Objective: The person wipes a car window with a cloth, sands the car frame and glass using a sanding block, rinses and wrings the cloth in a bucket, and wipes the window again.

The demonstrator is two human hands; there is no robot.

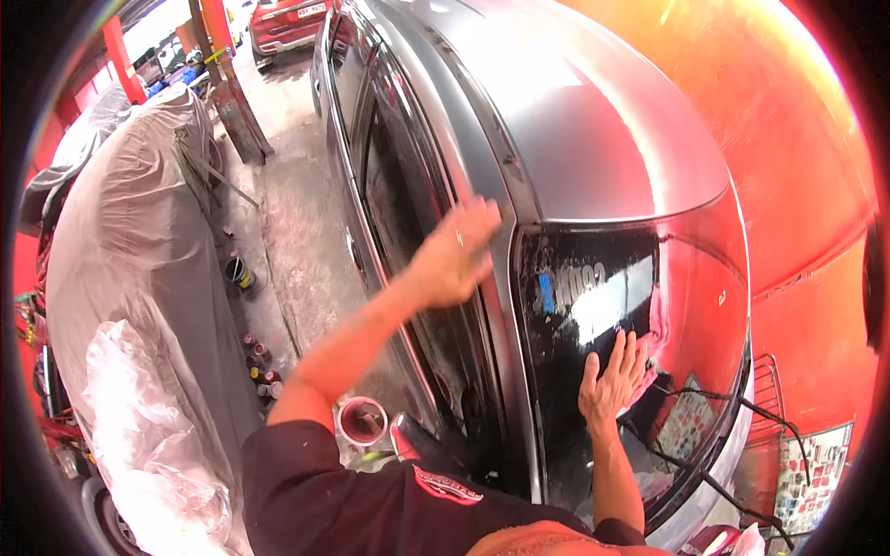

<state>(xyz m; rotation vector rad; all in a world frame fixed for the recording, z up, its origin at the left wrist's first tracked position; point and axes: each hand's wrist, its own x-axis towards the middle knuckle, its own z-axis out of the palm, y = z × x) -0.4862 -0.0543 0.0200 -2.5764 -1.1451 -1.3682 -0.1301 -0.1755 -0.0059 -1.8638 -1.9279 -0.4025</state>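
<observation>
My right hand [613, 379] lies palm down on the dark glass [556, 389] of a grey car, fingers spread. A pink cloth [657, 323] shows beside and partly behind its fingers; how much lies under the palm is hidden. On the glass above are a strip of blue tape [546, 293] and pale lettering. My left hand [459, 254] is raised beside the roof edge, over the side windows [396, 174]. It is slightly blurred, its fingers close together, and whether it holds anything is unclear. The silver-grey roof [598, 160] stretches away beyond the glass.
A fabric cover [139, 229] drapes a vehicle at left, with plastic sheeting [153, 445] on it. On the floor stand a round tub [362, 421], a black bucket [240, 272] and several small containers [261, 368]. An orange wall [799, 174] rises at right. A red car [288, 24] stands beyond.
</observation>
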